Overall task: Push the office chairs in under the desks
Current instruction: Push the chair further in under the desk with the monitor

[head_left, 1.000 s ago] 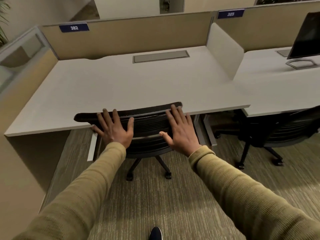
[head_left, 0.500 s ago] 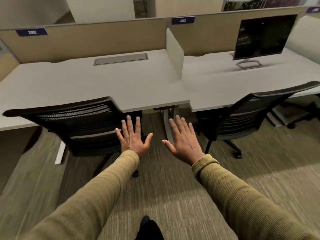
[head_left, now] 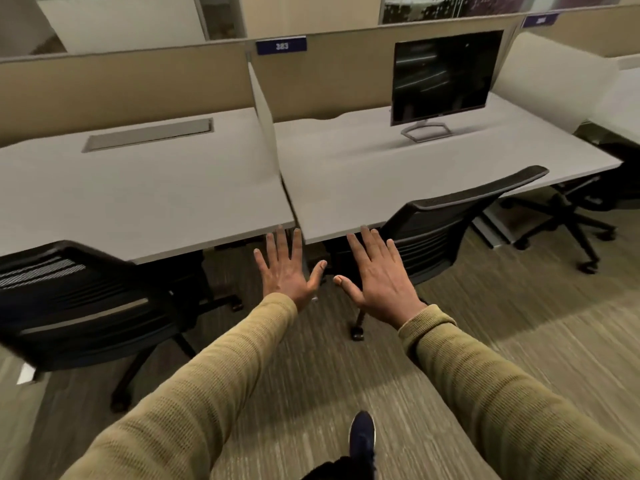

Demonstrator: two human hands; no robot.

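Left chair tucked under its desk, so that one looks done. Middle chair angled, only partly under desk 383. Both hands, left and right, spread flat, holding nothing, touching neither chair. Third chair far right, hard to judge.

Left chair cropped; far desk label blurred.

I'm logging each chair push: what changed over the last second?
Both hands left the left chair back. The left hand and right hand now hang open in the air, and the view has swung right toward the middle chair at the monitor desk. The left chair stays under its desk.
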